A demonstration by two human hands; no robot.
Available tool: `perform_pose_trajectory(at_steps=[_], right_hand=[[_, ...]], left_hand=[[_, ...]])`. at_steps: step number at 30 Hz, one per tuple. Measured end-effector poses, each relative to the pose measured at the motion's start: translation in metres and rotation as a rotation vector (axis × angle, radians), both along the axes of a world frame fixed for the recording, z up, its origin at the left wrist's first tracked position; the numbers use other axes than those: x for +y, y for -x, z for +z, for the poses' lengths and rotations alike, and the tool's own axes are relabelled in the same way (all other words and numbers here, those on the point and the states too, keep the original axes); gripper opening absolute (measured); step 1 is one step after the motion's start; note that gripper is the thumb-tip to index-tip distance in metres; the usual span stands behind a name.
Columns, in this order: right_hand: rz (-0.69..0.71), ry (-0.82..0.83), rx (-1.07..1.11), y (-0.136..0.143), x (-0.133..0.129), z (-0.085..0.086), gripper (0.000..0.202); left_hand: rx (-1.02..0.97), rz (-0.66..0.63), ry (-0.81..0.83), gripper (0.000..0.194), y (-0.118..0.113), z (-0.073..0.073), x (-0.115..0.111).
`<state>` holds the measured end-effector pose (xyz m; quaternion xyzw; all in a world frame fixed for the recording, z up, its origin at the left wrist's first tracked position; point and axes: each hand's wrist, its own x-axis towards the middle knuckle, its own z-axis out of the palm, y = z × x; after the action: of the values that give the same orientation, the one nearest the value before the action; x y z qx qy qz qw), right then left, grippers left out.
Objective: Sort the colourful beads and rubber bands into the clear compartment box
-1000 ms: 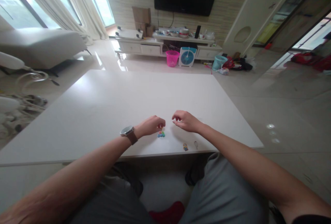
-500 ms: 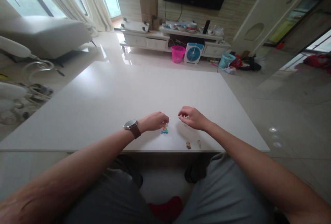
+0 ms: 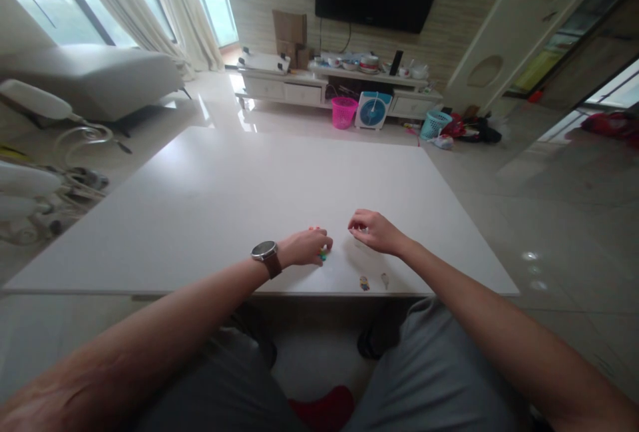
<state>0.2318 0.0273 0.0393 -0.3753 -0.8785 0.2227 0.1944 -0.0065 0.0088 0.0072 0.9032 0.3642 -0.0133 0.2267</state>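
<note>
Ample tabletop (image 3: 279, 179) beyond left hand (image 3: 309, 247); trinket (image 3: 323, 255) perhaps gripped.

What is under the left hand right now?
A small green-and-blue piece peeks out beneath the bare left hand; a small reddish bit shows beyond it. The hand covers the rest, including whether they join.

Past the left hand (image 3: 305, 247) and right hand (image 3: 375, 231), the table (image 3: 279, 179) lies open to its far edge. A narrow gap separates the hands. Colourful pieces (image 3: 323, 255) obstruct the space at the left fingers; near the front edge, a yellow-and-blue figure (image 3: 364, 283) and small pale item (image 3: 385, 279) interrupt passage before the right forearm (image 3: 449, 285).
</note>
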Motion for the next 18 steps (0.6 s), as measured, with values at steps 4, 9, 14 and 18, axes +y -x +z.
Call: perform_pose_trajectory(at_steps=[4,9,14,18], right_hand=[[0.01,0.009,0.0,0.0003,-0.0007,0.0036,0.01],[0.033,0.021,-0.007,0.0018,0.0023,0.0019,0.01],[0.046,0.027,-0.017,0.0032,0.0049,-0.0023,0.01],[0.042,0.023,-0.029,0.0019,0.0039,-0.0026,0.01]], left_hand=[[0.011,-0.002,-0.039,0.023,-0.0004,-0.0036,-0.0013],[0.013,-0.012,0.001,0.013,-0.0018,-0.0062,0.0003],[-0.015,-0.011,0.021,0.009,-0.0034,-0.0048,0.0005],[-0.014,-0.019,0.007,0.007,-0.0026,-0.0048,-0.0009]])
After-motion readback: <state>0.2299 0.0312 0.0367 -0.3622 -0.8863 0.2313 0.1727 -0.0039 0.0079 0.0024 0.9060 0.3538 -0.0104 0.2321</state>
